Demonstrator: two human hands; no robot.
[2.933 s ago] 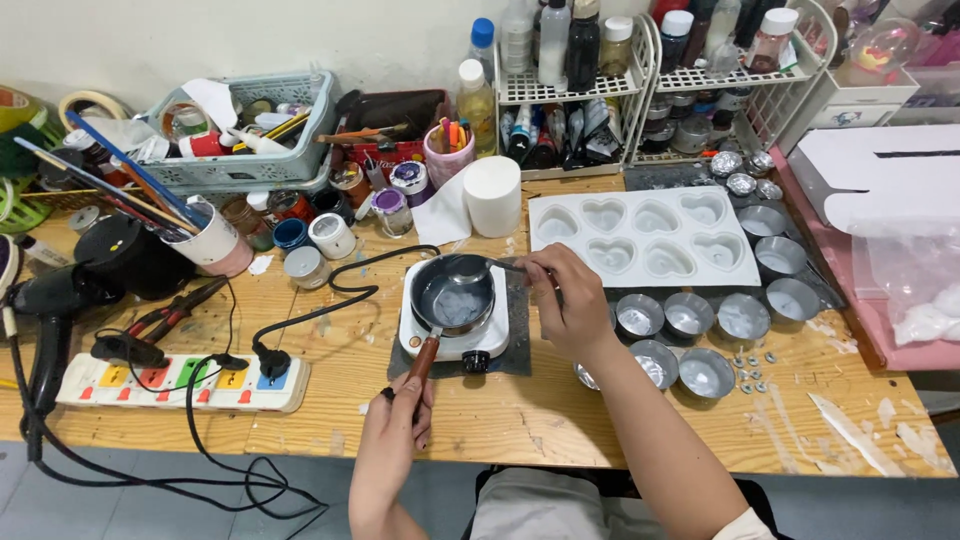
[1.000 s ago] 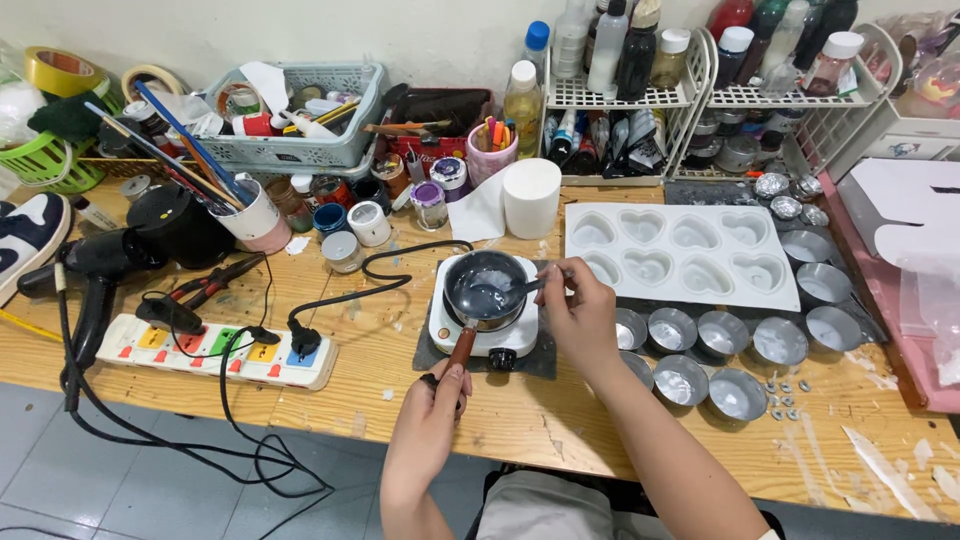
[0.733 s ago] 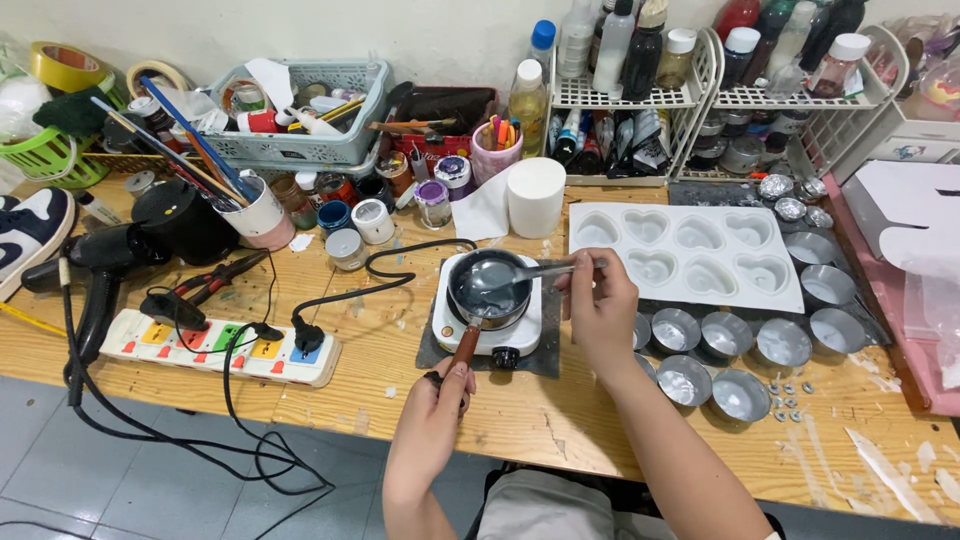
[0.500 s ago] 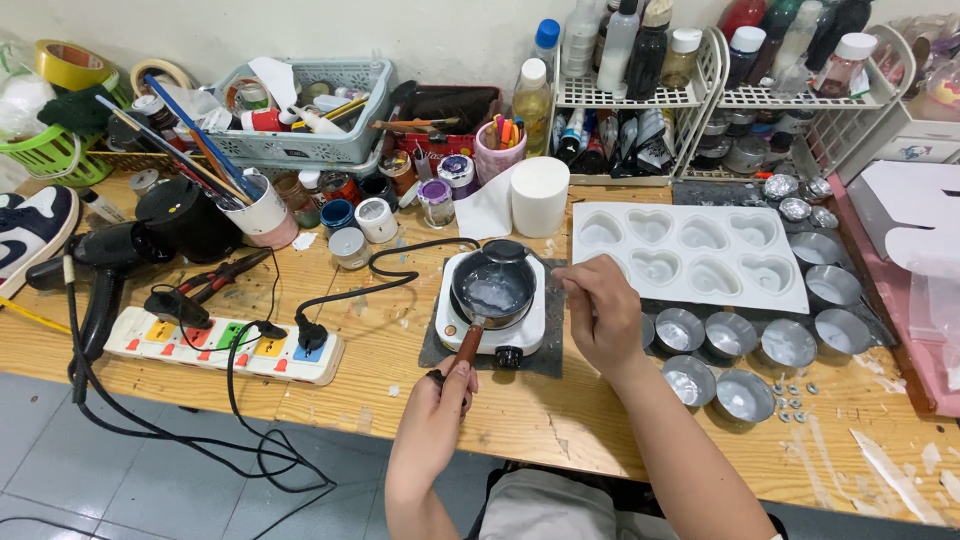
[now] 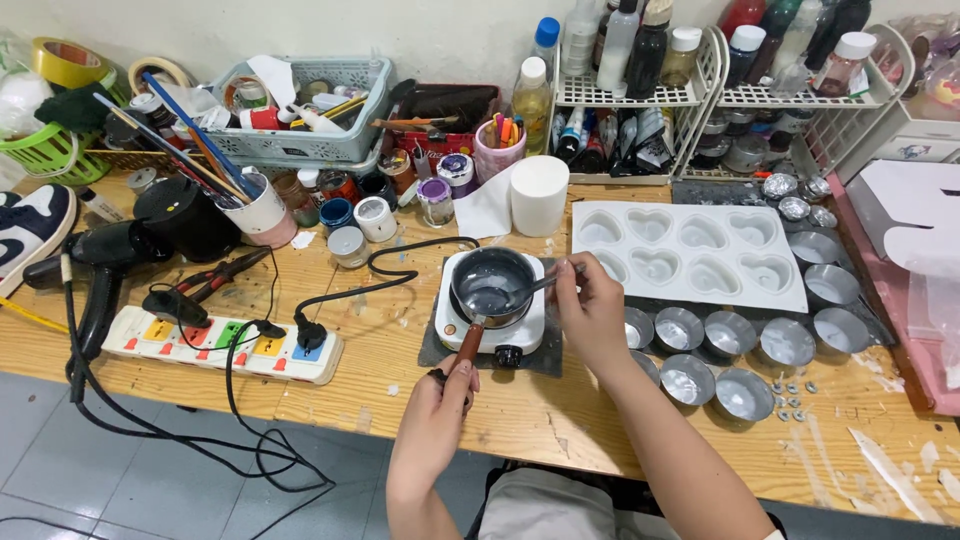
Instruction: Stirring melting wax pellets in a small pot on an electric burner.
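A small dark pot [image 5: 492, 283] sits on a white electric hot plate [image 5: 491, 321] at the middle of the wooden table [image 5: 380, 390]. My left hand [image 5: 440, 400] grips the pot's brown handle [image 5: 468, 345] at its near end. My right hand [image 5: 590, 305] holds a thin metal spoon [image 5: 530, 290] whose tip dips into the pale liquid in the pot. A white tray mould with heart-shaped cavities [image 5: 690, 250] lies just right of the hot plate.
Several small metal cups [image 5: 730, 350] stand right of my right hand. A white cylinder [image 5: 539, 195], jars and a pen cup crowd the back. A power strip [image 5: 225, 343], hair dryer [image 5: 100, 260] and black cables lie left. Wire racks of bottles [image 5: 640, 60] line the wall.
The view has shifted slightly. My right hand keeps moving the spoon around inside the pot, while my left hand stays on the handle.
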